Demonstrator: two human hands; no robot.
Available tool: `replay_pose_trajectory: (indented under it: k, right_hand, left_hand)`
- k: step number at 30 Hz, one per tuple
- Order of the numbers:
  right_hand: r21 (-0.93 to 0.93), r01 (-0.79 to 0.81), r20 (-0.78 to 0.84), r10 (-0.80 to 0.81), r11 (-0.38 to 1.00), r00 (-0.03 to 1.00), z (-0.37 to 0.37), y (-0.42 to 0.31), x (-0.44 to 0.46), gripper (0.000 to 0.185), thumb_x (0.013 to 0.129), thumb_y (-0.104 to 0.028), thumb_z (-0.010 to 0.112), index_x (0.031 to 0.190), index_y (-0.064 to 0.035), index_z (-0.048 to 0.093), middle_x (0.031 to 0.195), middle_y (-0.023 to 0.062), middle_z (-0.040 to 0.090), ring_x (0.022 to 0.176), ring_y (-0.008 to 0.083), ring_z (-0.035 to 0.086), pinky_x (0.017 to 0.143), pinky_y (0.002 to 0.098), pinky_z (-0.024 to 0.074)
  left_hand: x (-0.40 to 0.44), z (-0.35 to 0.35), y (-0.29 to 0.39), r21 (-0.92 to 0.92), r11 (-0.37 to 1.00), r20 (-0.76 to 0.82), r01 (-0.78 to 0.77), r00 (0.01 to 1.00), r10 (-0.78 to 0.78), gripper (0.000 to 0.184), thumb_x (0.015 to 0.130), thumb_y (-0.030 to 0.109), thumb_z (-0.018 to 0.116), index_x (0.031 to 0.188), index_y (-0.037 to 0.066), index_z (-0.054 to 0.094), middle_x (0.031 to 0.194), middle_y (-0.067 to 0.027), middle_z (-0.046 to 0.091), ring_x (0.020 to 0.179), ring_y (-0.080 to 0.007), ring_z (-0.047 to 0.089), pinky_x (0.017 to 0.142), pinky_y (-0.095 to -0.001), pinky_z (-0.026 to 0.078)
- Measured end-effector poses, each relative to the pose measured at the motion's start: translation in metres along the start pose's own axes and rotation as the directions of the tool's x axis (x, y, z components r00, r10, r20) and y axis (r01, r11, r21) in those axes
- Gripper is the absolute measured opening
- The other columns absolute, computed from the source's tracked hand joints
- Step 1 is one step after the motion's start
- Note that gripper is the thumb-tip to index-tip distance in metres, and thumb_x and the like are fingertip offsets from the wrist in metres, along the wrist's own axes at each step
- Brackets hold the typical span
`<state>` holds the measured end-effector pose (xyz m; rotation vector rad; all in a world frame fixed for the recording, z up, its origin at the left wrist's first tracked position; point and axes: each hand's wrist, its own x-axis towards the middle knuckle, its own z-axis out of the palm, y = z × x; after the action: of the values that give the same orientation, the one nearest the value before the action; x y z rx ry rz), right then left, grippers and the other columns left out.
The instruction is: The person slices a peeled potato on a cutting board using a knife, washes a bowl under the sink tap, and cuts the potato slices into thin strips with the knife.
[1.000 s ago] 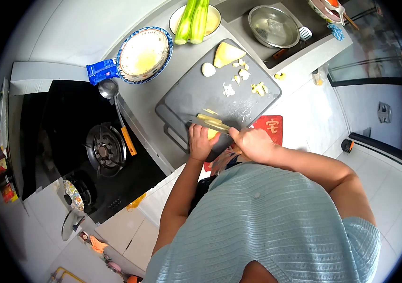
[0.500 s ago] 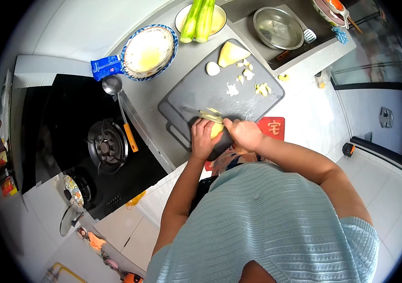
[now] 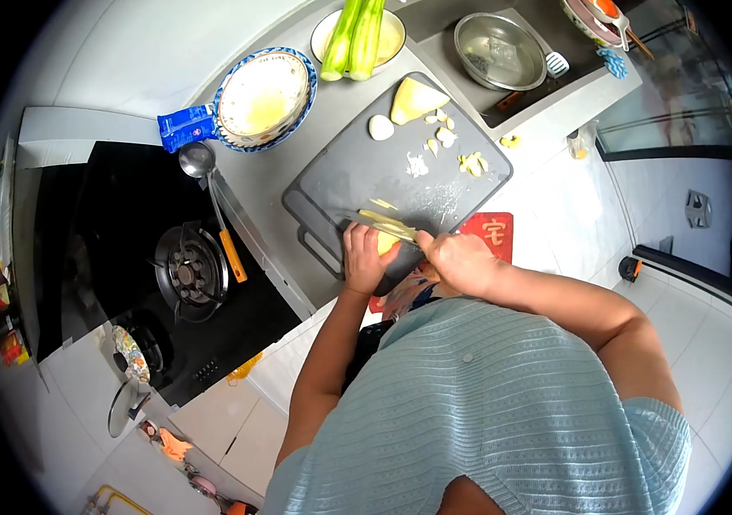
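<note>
On the grey cutting board (image 3: 332, 172), my left hand (image 3: 365, 257) presses down with curled fingers on a yellow vegetable piece (image 3: 388, 244) that looks like peeled potato. My right hand (image 3: 462, 260) grips a kitchen knife (image 3: 407, 238), its blade against the piece, just in front of my left fingertips. Thin yellow slices (image 3: 375, 215) lie along the blade, partly covering it. Farther up the board are a larger yellow chunk (image 3: 415, 100), a round white piece (image 3: 381, 127), several garlic cloves (image 3: 446, 136), a small white chopped heap (image 3: 417, 165) and yellow slices (image 3: 472, 164).
A patterned bowl (image 3: 265, 99) and a blue packet (image 3: 186, 128) stand left of the board. Peeled green stalks (image 3: 352, 39) rest across another bowl (image 3: 391, 39). A metal basin (image 3: 501, 51) sits in the sink. Left are the gas stove (image 3: 192, 273) and a ladle (image 3: 222, 219).
The knife blade has shifted slightly toward my body and right, and more of the slices beside it now show. My left hand stays on the piece. The whole view has shifted slightly.
</note>
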<state>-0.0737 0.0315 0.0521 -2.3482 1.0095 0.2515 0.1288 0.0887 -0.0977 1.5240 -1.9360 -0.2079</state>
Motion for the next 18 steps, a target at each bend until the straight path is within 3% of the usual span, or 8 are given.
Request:
replay_pose_trajectory:
  k: [4,6,18]
  right_hand:
    - [-0.007,0.009,-0.030,-0.009,1.000,1.000,0.018,0.004,0.016,0.045,0.075,-0.009,0.063,0.116,0.0037,0.048,0.076,0.0169,0.065,0.069,0.0337,0.068,0.055,0.0424,0.0545]
    - [0.016,0.024,-0.052,-0.023,1.000,0.998,0.024,0.004,0.026,0.032,0.082,-0.005,0.053,0.113,0.0030,0.049,0.079,0.0205,0.067,0.073,0.0346,0.069,0.060,0.0440,0.0564]
    - [0.077,-0.018,-0.121,0.027,0.997,0.992,0.023,0.017,0.035,0.032,0.084,-0.008,0.051,0.115,-0.0023,0.048,0.082,0.0200,0.067,0.075,0.0363,0.068,0.062,0.0463,0.0551]
  left_hand:
    - [0.001,0.000,-0.002,-0.001,1.000,0.012,0.011,1.000,-0.011,0.063,0.064,0.018,0.085,0.115,0.003,0.051,0.116,-0.0143,0.048,0.112,-0.0387,0.046,0.095,-0.0481,0.043]
    - [0.002,-0.001,0.001,-0.014,1.000,0.025,0.022,0.999,-0.022,0.063,0.064,0.018,0.085,0.116,0.004,0.052,0.118,-0.0139,0.048,0.112,-0.0379,0.046,0.096,-0.0470,0.043]
    - [0.005,-0.006,0.007,-0.068,0.998,-0.047,-0.006,0.999,0.003,0.062,0.065,0.016,0.084,0.116,0.004,0.050,0.118,-0.0155,0.048,0.111,-0.0390,0.045,0.094,-0.0494,0.042]
